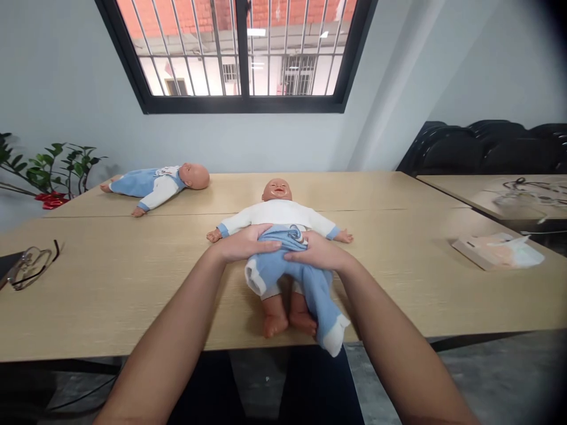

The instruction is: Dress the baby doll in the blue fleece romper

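Note:
A baby doll lies on its back on the table, head toward the window, arms spread, in a white top with blue cuffs. Over its belly and legs are light-blue doll trousers with white cuffs; one leg hangs down past the doll's feet, which are bare. My left hand grips the trousers' waist from the left, thumb on top. From the right my right hand grips the same waist, thumb on top. The fingers of both hands are partly hidden by the cloth.
A second doll in blue and white lies at the back left, near a potted plant. Eyeglasses rest at the left. A tissue pack is at the right; cables lie on another table. The table's front edge is close to me.

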